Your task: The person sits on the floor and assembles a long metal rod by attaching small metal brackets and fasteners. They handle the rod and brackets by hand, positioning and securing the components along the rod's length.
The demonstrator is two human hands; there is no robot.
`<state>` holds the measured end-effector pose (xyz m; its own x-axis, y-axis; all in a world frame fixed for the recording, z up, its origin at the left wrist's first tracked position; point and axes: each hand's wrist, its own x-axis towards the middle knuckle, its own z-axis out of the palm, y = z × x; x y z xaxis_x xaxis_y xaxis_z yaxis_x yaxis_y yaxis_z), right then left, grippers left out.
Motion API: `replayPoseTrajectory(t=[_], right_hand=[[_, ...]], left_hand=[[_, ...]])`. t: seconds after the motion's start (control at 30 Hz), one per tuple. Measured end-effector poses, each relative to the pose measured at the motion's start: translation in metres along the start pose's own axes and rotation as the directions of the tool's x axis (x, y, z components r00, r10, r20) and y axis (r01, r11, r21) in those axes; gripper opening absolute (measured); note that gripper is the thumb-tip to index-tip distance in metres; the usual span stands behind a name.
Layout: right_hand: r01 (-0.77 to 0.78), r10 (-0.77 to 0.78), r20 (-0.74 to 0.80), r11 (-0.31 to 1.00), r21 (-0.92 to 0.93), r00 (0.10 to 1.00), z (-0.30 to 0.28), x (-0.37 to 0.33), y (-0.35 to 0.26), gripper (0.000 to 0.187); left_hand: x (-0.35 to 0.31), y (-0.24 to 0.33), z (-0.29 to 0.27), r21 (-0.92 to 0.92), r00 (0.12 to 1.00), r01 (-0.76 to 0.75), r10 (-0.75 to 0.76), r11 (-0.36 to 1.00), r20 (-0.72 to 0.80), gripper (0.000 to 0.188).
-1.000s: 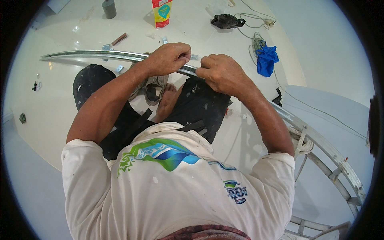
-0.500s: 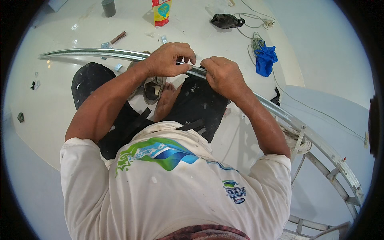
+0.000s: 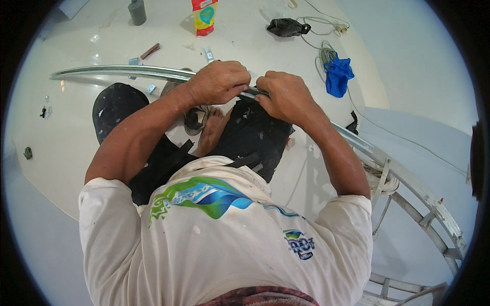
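A long, shiny metal channel (image 3: 132,71) stretches across in front of me, bent to a curve by the lens, above my black-trousered knees. My left hand (image 3: 220,81) is closed over it near the middle. Just right of that, my right hand (image 3: 286,97) grips the same channel, its fingers curled over the top and thumb underneath. A short stretch of metal shows between the two hands. The palms hide whatever else may lie under the fingers. Past my right forearm, the channel runs toward the ladder.
An aluminium ladder (image 3: 426,217) with a bundle of pale rope (image 3: 385,183) lies to the right. On the floor are a blue bag (image 3: 338,75), a black pouch (image 3: 288,27), a cable, a yellow-and-red packet (image 3: 205,18), a grey cylinder (image 3: 137,12), small metal brackets (image 3: 135,62) and a shoe (image 3: 195,120).
My left fingers, raised and apart from the channel before, have come down and closed on it. The right hand stays in nearly the same place on the channel.
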<state>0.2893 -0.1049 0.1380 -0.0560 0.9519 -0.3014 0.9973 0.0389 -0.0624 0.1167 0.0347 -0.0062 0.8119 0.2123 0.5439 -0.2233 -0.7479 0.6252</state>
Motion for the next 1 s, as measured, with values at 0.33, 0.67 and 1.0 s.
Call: replayPoseTrajectory(t=[0.33, 0.67, 1.0], right_hand=[[0.194, -0.184, -0.08, 0.971, 0.136, 0.98, 0.012, -0.005, 0.025, 0.021], [0.294, -0.293, 0.029, 0.948, -0.124, 0.956, 0.0, 0.003, 0.024, 0.018], [0.104, -0.093, -0.113, 0.991, 0.089, 0.989, 0.021, -0.017, 0.021, 0.018]], left_hand=[[0.001, -0.002, -0.002, -0.105, 0.994, 0.101, -0.095, 0.989, 0.056, 0.009], [0.002, -0.003, -0.001, -0.126, 0.987, 0.145, -0.135, 0.981, 0.085, 0.01], [0.002, -0.003, -0.002, -0.149, 0.988, 0.149, -0.142, 0.978, 0.06, 0.015]])
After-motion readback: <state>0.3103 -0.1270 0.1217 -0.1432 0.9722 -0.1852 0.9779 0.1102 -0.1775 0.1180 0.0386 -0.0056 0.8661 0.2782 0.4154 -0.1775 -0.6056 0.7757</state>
